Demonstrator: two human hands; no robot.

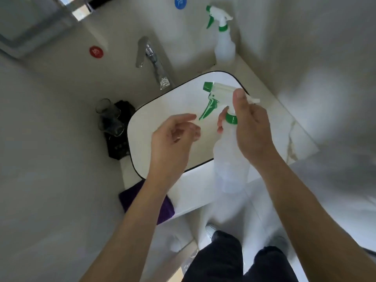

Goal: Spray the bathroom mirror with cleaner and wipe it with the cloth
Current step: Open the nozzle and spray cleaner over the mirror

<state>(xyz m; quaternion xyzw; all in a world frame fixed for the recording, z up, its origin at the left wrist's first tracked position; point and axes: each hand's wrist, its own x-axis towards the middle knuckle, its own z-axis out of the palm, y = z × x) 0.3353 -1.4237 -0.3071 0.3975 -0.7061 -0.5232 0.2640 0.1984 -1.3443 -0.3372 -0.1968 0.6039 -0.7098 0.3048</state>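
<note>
Two bare hands hover over the white basin (146,127): the right hand (250,129) grasps the translucent spray bottle (230,159) by its green-collared neck, the left hand (175,137) loosely curled, empty, above the purple cloth (162,210).

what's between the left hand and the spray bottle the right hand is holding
In the head view, only the bottle's green trigger hangs between the open left hand and the spray bottle gripped by the right hand; behind it, bare white sink.

Chrome faucet (150,55), 2 clear glasses (110,119) on black tray (118,147), red sticker (96,51), blue sticker (180,2)
</note>
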